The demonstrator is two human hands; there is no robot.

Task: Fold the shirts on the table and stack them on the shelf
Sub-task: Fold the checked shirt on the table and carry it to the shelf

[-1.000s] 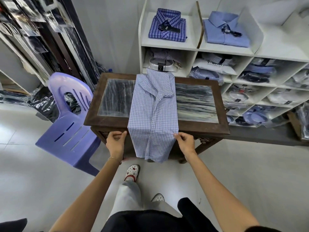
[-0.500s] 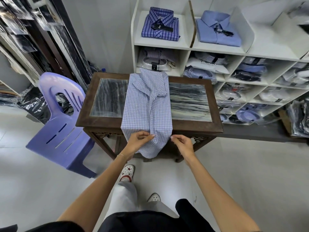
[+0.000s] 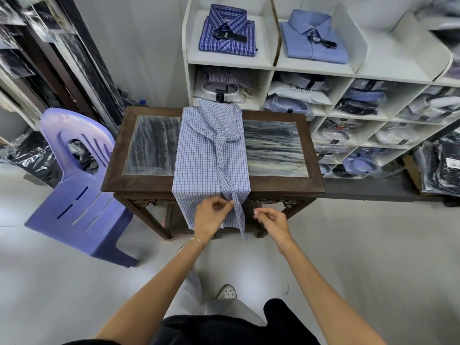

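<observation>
Clearly soft and light: checked shirt (image 3: 211, 155) on the bench (image 3: 286, 186), sides folded in, bottom end drooping over the near edge. Floppy cloth, easy to slide on the shiny top. Best taken at both bottom corners and lifted together. Lying long from near edge to far edge, collar end pointing at the shelf (image 3: 268, 64). Left hand (image 3: 211, 215) pinching the hanging middle strip. Right hand (image 3: 271, 216) just beside the cloth, fingers curled, holding nothing, it seems
</observation>
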